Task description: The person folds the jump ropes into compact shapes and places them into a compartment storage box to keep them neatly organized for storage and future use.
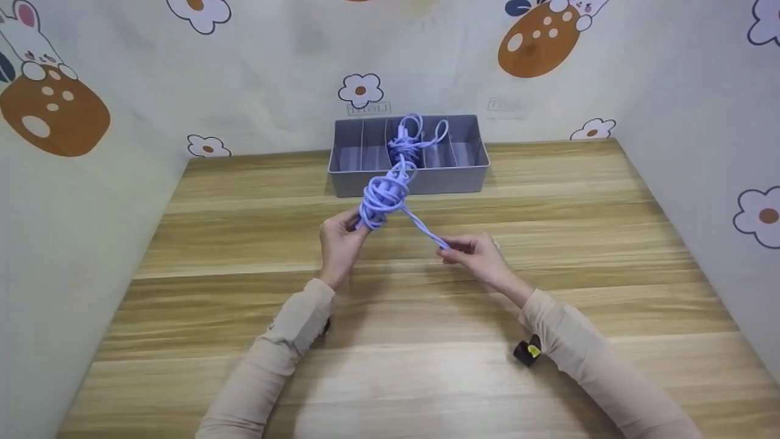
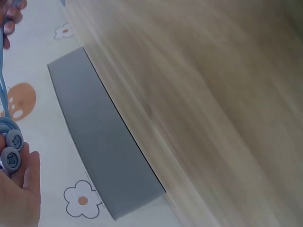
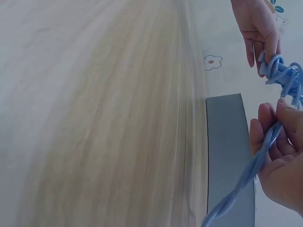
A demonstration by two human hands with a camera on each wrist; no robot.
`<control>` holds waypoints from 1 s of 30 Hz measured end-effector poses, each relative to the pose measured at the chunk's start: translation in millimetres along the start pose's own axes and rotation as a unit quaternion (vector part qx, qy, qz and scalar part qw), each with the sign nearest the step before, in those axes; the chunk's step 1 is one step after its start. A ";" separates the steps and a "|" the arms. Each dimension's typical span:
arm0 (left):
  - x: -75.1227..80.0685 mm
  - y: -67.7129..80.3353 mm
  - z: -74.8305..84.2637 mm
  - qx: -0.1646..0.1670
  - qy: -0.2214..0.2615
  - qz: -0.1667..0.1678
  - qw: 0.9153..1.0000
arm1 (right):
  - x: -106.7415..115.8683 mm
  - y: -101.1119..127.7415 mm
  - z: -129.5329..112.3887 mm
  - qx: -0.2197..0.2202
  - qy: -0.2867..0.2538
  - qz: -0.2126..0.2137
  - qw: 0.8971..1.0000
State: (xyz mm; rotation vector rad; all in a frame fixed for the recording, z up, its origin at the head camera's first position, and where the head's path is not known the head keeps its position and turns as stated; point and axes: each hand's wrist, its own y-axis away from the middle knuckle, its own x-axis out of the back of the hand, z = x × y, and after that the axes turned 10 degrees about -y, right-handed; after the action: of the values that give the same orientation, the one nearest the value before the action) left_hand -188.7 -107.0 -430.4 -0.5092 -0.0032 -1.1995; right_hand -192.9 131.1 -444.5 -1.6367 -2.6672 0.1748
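My left hand (image 1: 343, 244) grips the lower end of a wound blue-purple jump rope (image 1: 384, 196), held above the table before the grey box. Two round handle ends (image 2: 13, 150) show by that palm in the left wrist view. Between thumb and fingers, my right hand (image 1: 478, 256) pinches a doubled, twisted length of the rope (image 3: 246, 177) pulled out to the right of the bundle. Another wound rope of like colour (image 1: 407, 146) lies in the box's middle compartment, a loop sticking out to the right. Whether the two bundles touch cannot be told.
The grey divided box (image 1: 409, 182) stands at the back of the wooden table (image 1: 244, 244), near the patterned wall (image 1: 274, 79). Thin dividers split it into several compartments. Side walls border the table left and right. A small black device (image 1: 528, 351) sits at my right wrist.
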 end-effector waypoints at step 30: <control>-4.8 23.0 16.6 -0.223 -0.305 -0.201 0.904 | -19.0 -6.6 -103.3 0.268 0.324 -0.186 0.888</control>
State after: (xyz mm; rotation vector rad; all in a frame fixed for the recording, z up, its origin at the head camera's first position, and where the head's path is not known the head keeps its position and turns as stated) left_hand -165.7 -90.5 -425.5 -1.3270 -0.3958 -1.4003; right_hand -183.4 120.6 -340.2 -0.8058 -2.0877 0.2684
